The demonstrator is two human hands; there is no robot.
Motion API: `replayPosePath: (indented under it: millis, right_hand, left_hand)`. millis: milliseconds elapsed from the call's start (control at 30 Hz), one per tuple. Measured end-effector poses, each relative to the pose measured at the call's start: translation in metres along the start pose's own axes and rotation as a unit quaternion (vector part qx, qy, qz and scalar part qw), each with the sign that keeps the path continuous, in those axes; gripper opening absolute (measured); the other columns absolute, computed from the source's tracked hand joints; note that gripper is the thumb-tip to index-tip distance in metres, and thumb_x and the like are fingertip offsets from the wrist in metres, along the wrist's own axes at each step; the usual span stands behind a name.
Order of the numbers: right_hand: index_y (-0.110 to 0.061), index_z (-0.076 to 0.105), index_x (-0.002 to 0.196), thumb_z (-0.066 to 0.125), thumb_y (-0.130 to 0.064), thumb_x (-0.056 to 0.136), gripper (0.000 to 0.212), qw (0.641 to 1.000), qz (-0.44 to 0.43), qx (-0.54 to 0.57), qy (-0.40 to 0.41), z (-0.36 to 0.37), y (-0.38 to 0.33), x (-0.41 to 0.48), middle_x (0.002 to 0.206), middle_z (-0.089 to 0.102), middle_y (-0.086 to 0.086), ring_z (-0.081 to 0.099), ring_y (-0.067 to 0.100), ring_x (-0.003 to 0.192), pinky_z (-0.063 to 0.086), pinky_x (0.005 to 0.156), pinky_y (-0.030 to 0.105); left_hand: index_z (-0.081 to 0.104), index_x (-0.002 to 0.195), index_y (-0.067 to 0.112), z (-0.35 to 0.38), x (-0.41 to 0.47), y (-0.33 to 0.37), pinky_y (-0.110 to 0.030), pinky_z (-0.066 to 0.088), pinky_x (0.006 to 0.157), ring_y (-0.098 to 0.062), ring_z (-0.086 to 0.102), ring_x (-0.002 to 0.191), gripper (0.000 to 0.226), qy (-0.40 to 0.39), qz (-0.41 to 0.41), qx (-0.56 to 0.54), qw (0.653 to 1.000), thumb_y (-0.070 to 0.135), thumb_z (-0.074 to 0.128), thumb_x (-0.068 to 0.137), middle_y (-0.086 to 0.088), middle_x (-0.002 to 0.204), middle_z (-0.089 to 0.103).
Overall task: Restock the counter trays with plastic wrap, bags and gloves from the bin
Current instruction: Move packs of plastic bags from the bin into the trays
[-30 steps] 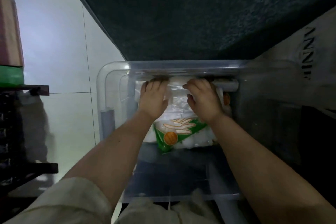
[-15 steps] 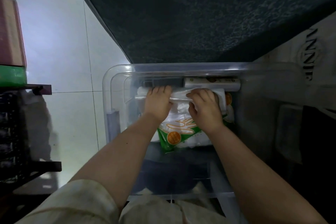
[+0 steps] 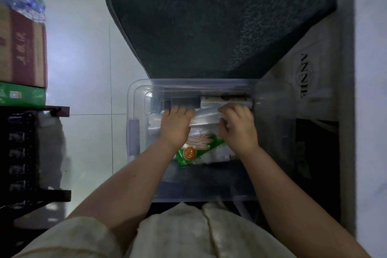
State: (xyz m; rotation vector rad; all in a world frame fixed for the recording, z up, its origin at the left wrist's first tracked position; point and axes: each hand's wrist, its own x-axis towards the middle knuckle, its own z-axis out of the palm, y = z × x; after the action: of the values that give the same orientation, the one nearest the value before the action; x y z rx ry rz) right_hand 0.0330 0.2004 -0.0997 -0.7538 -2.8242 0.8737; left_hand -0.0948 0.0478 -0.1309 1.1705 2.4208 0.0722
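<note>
Bin first: it's clear plastic, sitting on the floor right under us, and both our hands are down inside it. Our left hand curls over one end of a soft clear bundle, which looks like bags or wrap, though we can't tell which. Our right hand closes on the other end. One hand at each end makes sense, we'd say: the bundle is limp and would sag or slide out of a single grip. Just under our wrists lies a green pack with a hand drawn on it, probably the gloves, and the bundle rests on top of it, so it has to come up first. Just past our right fingertips a roll lies against the far wall, likely plastic wrap, untouched. Past our left fingertips there's only a dark patch, too dim to name. Beyond the bin a dark lid leans upright, presumably out of the way so we can reach in. No counter trays in view here, so we reckon restocking has barely begun. Slippery film is the risk: a loose hold and it spills back in.
</note>
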Motion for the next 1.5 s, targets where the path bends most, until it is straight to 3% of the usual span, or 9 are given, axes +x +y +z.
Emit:
replayPosePath:
  millis: [267,400,800,933,1200,1367,1500]
  right_hand:
    - [-0.01,0.067,0.105,0.075,-0.011,0.072,0.034,0.996,-0.04,-0.022,0.081,-0.11,-0.063,-0.022,0.109,0.063,0.01,0.057,0.031,0.101,0.043,0.087,0.043]
    - [-0.009,0.067,0.103,0.075,-0.009,0.071,0.034,0.99,-0.043,-0.066,0.12,-0.144,-0.086,-0.042,0.107,0.063,0.011,0.058,0.033,0.098,0.047,0.081,0.046]
    - [-0.008,0.068,0.1,0.072,-0.009,0.072,0.029,0.942,0.126,-0.159,0.267,-0.139,-0.165,-0.17,0.104,0.066,0.008,0.06,0.03,0.09,0.047,0.076,0.043]
    - [-0.005,0.067,0.104,0.073,-0.01,0.072,0.032,0.921,0.168,-0.173,0.307,-0.149,-0.178,-0.215,0.107,0.065,0.012,0.06,0.032,0.092,0.049,0.078,0.044]
    - [-0.005,0.066,0.102,0.076,-0.004,0.066,0.038,0.862,0.262,-0.204,0.383,-0.177,-0.193,-0.353,0.103,0.064,0.011,0.058,0.033,0.089,0.049,0.072,0.045]
    - [-0.007,0.068,0.105,0.078,-0.003,0.067,0.04,0.808,0.33,-0.235,0.428,-0.193,-0.201,-0.48,0.103,0.066,0.011,0.06,0.034,0.092,0.05,0.077,0.044]
    - [-0.006,0.068,0.106,0.079,-0.003,0.065,0.042,0.776,0.376,-0.249,0.441,-0.2,-0.207,-0.593,0.102,0.066,0.012,0.062,0.035,0.093,0.05,0.079,0.046]
  left_hand:
    - [0.055,0.125,0.027,-0.119,-0.043,0.03,-0.038,0.034,0.086,-0.027,0.05,0.108,0.052,0.086,0.021,0.022,0.996,0.015,0.067,0.077,-0.001,0.117,0.06]
    - [0.055,0.119,0.025,-0.167,-0.052,0.033,-0.037,0.036,0.082,-0.027,0.05,0.106,0.041,0.076,0.047,0.027,0.996,0.022,0.066,0.079,-0.002,0.115,0.06]
    - [0.057,0.099,0.026,-0.208,-0.102,0.06,-0.035,0.027,0.068,-0.027,0.052,0.091,0.031,0.119,0.264,0.051,0.956,0.019,0.068,0.071,0.001,0.096,0.06]
    - [0.058,0.097,0.024,-0.216,-0.126,0.097,-0.036,0.033,0.069,-0.028,0.052,0.089,0.027,0.108,0.33,0.034,0.937,0.024,0.069,0.072,0.001,0.094,0.059]
    - [0.061,0.098,0.023,-0.219,-0.208,0.219,-0.036,0.034,0.067,-0.03,0.052,0.086,0.03,0.133,0.476,0.015,0.869,0.022,0.069,0.07,-0.001,0.092,0.061]
    - [0.058,0.091,0.023,-0.181,-0.302,0.317,-0.033,0.027,0.062,-0.021,0.038,0.073,0.022,0.144,0.558,0.013,0.817,0.024,0.07,0.072,0.004,0.08,0.053]
    - [0.058,0.095,0.023,-0.134,-0.401,0.384,-0.033,0.029,0.064,-0.02,0.039,0.075,0.024,0.126,0.612,-0.016,0.78,0.025,0.071,0.074,0.004,0.082,0.055]
